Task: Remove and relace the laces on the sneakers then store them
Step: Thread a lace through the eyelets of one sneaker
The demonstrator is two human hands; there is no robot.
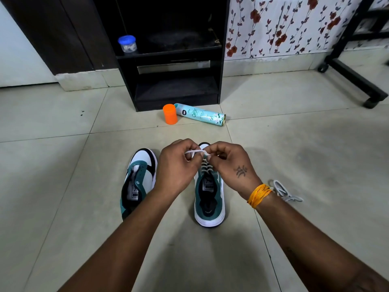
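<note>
Floor (294, 144): smooth tile, slight sheen. Sneakers (209, 199): matt cloth-like uppers, smooth white soles. Orange cap (170, 114): matt plastic. Spray can (202, 114): glossy printed metal.

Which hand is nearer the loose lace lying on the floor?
Right. The right hand pinches the lace on the right sneaker, its wrist just beside the loose lace. The left hand is farther, across that sneaker.

Teal-white sneakers (209, 192) side by side — loose lace (284, 191) beside.

tiled floor (294, 144), two sneakers (137, 182), loose lace (284, 191), spray can (202, 114), orange cap (170, 114)
</note>
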